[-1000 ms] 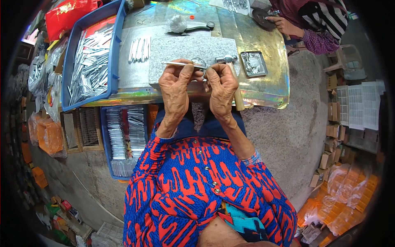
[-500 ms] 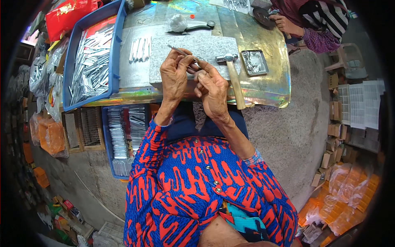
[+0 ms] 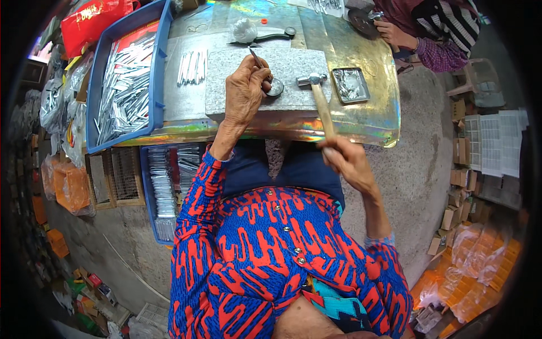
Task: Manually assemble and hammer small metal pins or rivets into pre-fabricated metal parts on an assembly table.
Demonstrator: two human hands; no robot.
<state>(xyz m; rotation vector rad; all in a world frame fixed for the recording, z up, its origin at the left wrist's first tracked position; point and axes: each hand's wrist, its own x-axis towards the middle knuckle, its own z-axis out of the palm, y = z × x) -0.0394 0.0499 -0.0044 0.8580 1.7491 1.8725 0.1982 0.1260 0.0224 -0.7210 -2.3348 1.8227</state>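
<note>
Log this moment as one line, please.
left hand: pinching slender piece at stone block | right hand: at handle end of hammer | tray: right of hammer

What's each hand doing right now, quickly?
Left hand: closed, pinching a thin, dark-looking strip.
Right hand: at the handle end of a metal-headed hammer with a pale wooden handle; whether its grip is closed can't be told.

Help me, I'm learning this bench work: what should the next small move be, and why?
Probably close the right hand round the end of the wooden-handled hammer: that hand is right at the handle's end, the hammer's head lies on the grey speckled block, and the left hand pinches a thin strip over that block.
</note>
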